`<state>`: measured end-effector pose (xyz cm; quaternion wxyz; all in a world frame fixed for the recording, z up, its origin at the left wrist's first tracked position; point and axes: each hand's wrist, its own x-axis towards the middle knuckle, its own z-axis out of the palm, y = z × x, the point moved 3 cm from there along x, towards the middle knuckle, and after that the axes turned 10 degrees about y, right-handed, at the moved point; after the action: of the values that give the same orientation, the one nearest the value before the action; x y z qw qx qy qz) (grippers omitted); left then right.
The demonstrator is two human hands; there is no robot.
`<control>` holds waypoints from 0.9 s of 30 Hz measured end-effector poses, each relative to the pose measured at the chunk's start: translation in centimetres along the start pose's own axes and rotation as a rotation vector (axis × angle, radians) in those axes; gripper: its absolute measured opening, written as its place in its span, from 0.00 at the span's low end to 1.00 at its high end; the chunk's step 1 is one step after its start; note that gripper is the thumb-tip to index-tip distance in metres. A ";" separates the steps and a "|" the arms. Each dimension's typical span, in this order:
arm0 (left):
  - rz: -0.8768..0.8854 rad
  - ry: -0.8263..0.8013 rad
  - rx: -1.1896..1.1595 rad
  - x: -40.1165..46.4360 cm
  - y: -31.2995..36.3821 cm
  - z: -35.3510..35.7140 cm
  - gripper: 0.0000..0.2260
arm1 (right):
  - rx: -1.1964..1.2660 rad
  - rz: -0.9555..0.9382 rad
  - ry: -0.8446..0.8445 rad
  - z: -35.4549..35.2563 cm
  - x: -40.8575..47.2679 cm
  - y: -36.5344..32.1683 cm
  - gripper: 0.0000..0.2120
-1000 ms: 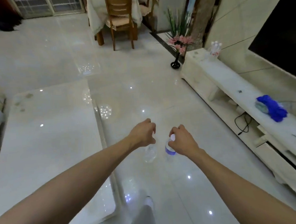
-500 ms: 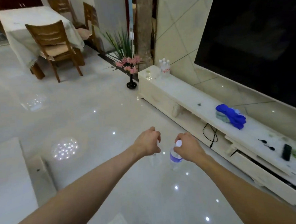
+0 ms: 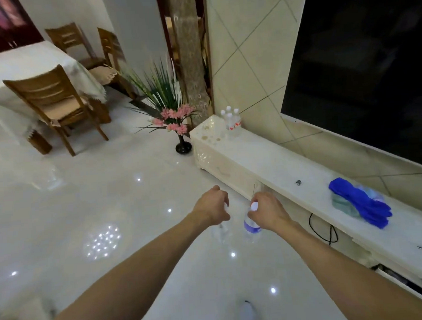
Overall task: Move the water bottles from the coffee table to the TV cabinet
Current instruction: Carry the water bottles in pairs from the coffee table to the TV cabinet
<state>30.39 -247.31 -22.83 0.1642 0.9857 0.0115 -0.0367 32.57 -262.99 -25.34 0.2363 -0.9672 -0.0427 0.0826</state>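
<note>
My left hand [image 3: 214,206] is closed around the top of a clear water bottle [image 3: 222,233] that hangs below it. My right hand [image 3: 267,210] grips the neck of a second bottle with a white cap and a purple label [image 3: 251,228]. Both hands hover over the glossy floor, a short way in front of the long white TV cabinet [image 3: 267,161]. At the cabinet's far end stand several water bottles with white caps and red labels [image 3: 231,120]. The coffee table is only a blurred corner [image 3: 14,317] at the lower left.
A blue rubber glove on a cloth [image 3: 358,204] lies on the cabinet top, with small dark items further right. A black vase with pink flowers [image 3: 178,127] stands on the floor by the cabinet's end. A dining table and wooden chairs [image 3: 50,100] are at the back left. A dark TV [image 3: 372,63] hangs on the wall.
The view has swung right and closer to the TV cabinet; the coffee table has nearly left the frame. Both hands still carry their bottles, held the same way.
</note>
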 end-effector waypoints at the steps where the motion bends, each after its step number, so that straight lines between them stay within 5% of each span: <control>1: -0.007 0.000 -0.004 2.4 -0.3 -0.4 0.14 | 0.001 -0.009 -0.009 0.0 2.2 -0.2 0.13; 18: 0.046 -0.094 -0.026 40.4 -10.8 -2.0 0.16 | -0.059 0.065 -0.067 3.6 40.9 -5.9 0.08; 27: 0.039 -0.155 -0.047 57.6 -16.3 -2.6 0.14 | 0.020 0.154 -0.070 5.5 57.3 -9.5 0.14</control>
<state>87.48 -230.43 -30.02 0.1884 0.9758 -0.0197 -0.1092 87.44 -245.17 -33.75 0.2373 -0.9617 0.0246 0.1347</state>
